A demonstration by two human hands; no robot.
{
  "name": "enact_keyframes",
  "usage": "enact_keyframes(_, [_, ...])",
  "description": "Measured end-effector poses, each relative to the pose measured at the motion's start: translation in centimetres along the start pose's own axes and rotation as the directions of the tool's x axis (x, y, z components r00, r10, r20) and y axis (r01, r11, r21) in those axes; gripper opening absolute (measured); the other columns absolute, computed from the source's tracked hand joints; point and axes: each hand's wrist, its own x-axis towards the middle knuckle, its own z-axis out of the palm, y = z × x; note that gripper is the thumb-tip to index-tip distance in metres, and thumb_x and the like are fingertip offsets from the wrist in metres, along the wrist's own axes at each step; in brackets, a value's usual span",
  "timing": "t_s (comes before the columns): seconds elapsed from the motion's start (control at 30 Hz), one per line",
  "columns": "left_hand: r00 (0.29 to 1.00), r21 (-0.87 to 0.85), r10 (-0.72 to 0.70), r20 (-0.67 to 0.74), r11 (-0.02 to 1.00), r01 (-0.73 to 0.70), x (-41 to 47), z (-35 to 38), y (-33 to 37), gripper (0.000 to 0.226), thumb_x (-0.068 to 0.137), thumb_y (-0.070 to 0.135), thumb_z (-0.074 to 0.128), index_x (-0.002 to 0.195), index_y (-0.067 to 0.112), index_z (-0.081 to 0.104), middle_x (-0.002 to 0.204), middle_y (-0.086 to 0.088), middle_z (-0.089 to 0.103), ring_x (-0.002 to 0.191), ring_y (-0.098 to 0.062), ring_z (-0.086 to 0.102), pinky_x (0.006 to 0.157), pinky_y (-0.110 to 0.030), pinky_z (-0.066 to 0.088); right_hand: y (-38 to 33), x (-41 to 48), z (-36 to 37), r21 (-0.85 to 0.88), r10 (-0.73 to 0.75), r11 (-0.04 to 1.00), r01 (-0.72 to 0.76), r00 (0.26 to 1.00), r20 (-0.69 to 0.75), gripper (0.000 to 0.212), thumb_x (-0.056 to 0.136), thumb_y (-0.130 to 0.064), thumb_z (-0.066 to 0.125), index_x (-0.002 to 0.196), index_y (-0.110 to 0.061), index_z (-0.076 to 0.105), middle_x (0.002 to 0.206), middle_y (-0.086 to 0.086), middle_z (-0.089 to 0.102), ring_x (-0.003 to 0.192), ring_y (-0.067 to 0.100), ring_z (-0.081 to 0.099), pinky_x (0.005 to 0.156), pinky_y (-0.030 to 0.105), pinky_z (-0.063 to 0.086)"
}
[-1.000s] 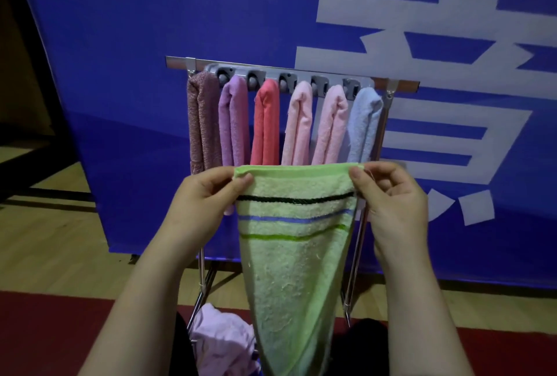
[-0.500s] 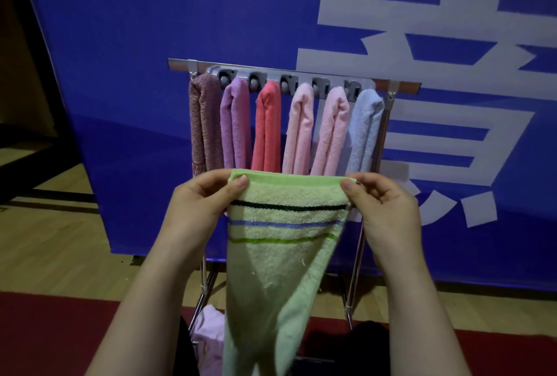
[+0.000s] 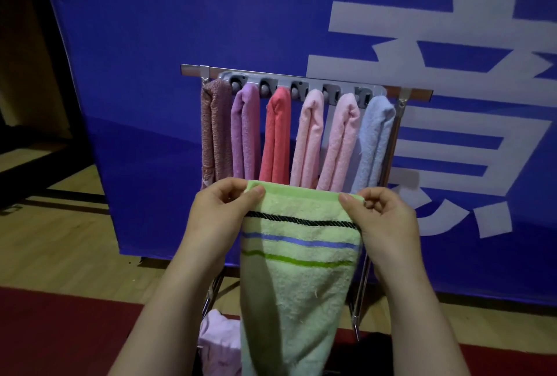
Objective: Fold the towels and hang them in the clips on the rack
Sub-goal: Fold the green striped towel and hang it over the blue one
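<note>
Folding is the step in hand, I judge. The left hand (image 3: 217,216) and the right hand (image 3: 382,219) each pinch one top corner of the green towel (image 3: 298,270), which hangs spread out in the air just in front of the rack (image 3: 416,93). Six folded towels (image 3: 275,134) hang from the clips (image 3: 297,88). The next move calls for bringing both corners together; I cannot see a free clip.

Six hung towels (image 3: 275,134) crowd the clip bar (image 3: 281,80) at frame centre, every clip seemingly taken. The green towel (image 3: 301,285) screens the lower centre. Left and right of the rack (image 3: 193,69), room lies open before the banner (image 3: 144,89).
</note>
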Motion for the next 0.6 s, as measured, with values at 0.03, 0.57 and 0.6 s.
enact_keyframes(0.03, [1.000, 0.005, 0.000, -0.009, 1.000, 0.000, -0.1, 0.3, -0.1, 0.008, 0.088, 0.020, 0.074, 0.087, 0.012, 0.074, 0.077, -0.005, 0.071, 0.068, -0.012, 0.065, 0.061, -0.024, 0.053, 0.1, 0.0, 0.2, 0.000, 0.002, 1.000, -0.002, 1.000, -0.021, 0.017, 0.081, -0.017, 0.080, 0.083, -0.013, 0.064, 0.073, 0.003, 0.063, 0.065, 0.011, 0.059, 0.058, 0.024, 0.053])
enact_keyframes(0.57, [0.997, 0.062, 0.062, 0.037, 0.996, -0.065, -2.2, 4.7, -0.3, 0.007, 0.092, 0.010, 0.068, 0.088, 0.005, 0.071, 0.074, -0.018, 0.070, 0.063, -0.016, 0.070, 0.062, -0.030, 0.061, -0.7, -2.3, 4.3, 0.135, 0.148, 0.978, -0.158, 0.986, 0.083, 0.018, 0.082, -0.009, 0.077, 0.096, -0.007, 0.065, 0.081, 0.011, 0.073, 0.059, 0.015, 0.069, 0.056, 0.026, 0.055])
enact_keyframes(0.6, [0.997, 0.042, 0.057, 0.046, 0.997, -0.059, -2.2, 4.7, -0.2, 0.007, 0.092, 0.009, 0.067, 0.090, 0.004, 0.071, 0.075, -0.018, 0.071, 0.064, -0.015, 0.071, 0.061, -0.025, 0.060, -0.9, -2.3, 4.2, 0.160, 0.156, 0.972, -0.171, 0.983, 0.102, 0.018, 0.083, -0.008, 0.077, 0.097, -0.007, 0.066, 0.083, 0.012, 0.073, 0.062, 0.016, 0.071, 0.058, 0.026, 0.056])
